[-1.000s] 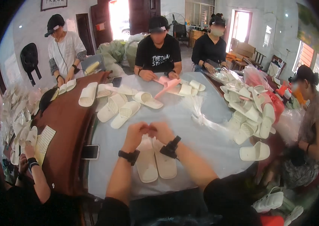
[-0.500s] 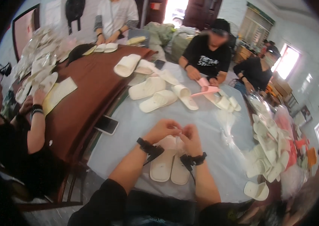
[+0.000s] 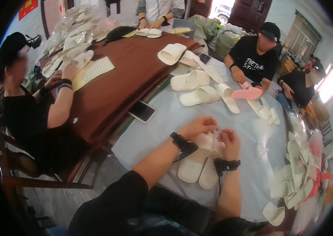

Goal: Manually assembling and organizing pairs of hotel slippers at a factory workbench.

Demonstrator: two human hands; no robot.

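A pair of cream slide slippers (image 3: 192,170) lies side by side in front of me, heels toward me. Over their straps, my left hand (image 3: 200,128) is closed in a pinch, thumb against fingertips. Close by on its right, my right hand (image 3: 230,142) pinches too, with its fingers curled. A narrow gap parts the two sets of fingertips. Whatever they hold, if anything, is too small to make out. My hands and wrists partly cover the slipper straps. Black bands with small devices sit on both my wrists.
Several loose cream slippers (image 3: 190,80) lie farther up the grey-blue table cover (image 3: 166,129). A phone (image 3: 142,111) rests by the brown table (image 3: 107,94). Slippers are heaped at right (image 3: 298,173). Across from me a person holds a pink slipper (image 3: 247,92); others work at left and far side.
The view has swung left, so everything sits farther right in it. My hands have drawn slightly apart, still over the pair. The person across has turned the pink slipper.
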